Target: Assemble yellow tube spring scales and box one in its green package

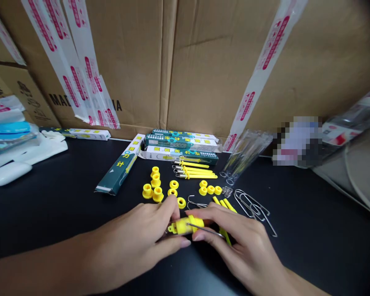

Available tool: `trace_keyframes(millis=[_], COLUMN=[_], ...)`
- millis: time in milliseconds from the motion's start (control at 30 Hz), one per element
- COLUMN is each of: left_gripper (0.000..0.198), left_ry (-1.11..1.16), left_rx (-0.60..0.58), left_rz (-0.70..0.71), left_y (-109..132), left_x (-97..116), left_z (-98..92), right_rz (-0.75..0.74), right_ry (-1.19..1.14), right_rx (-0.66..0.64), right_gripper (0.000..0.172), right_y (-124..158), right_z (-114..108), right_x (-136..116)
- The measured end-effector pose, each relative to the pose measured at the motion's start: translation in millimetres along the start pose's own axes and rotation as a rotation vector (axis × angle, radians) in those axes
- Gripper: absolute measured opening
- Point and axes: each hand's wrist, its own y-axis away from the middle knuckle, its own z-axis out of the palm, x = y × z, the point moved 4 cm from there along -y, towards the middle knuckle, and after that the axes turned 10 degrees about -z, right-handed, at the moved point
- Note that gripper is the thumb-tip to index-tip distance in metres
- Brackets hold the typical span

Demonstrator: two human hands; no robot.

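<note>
left hand (132, 242): fingers pinch a yellow plastic barrel (183, 227)
right hand (243, 242): fingers pinch a steel wire (206, 228) against it; from here, i judge a slack pinch could let it slip.

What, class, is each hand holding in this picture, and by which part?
The left hand grips a yellow plastic cylinder around its body. The right hand pinches a thin metal wire near its end, its other end at the cylinder.

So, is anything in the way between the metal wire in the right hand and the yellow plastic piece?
Nothing visible: the wire held by the right hand reaches the yellow piece, which the left hand grips.
</note>
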Motion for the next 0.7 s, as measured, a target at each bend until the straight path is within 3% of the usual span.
trace_keyframes(millis=[133,233,333,433,533,667,700], left_gripper=[0.008,0.002,0.012,0.019,0.022,0.023,0.023], left_ry=[-0.03,-0.159,-0.453,-0.512,-0.544,-0.591,-0.586], left_rx=[-0.001,-0.027,-0.1,-0.102,-0.007,0.266,0.328], left_rz=[-0.022,-0.104,-0.113,-0.073,-0.001,0.166,0.211], left_y=[0,3,5,5,7,12,14], left_x=[5,13,22,27,24,17,15], left_z=[0.1,-0.2,1.5,3.8,7.8,11.5,12.2], right_rz=[-0.009,-0.034,-0.055,-0.126,-0.256,-0.554,-0.561], right_ry=[0.036,0.13,0.14,0.164,0.349,0.656,0.655], right_rx=[-0.024,-0.003,0.029,0.05,0.045,-0.019,-0.001], right_gripper=[0.028,0.036,0.038,0.032,0.035,0.025,0.02], right_y=[0,-1,-1,-3,-4,12,18], right_z=[-1,-5,-10,-16,-21,-21,-21], right_x=[1,2,0,-8,-17,-22,-20])
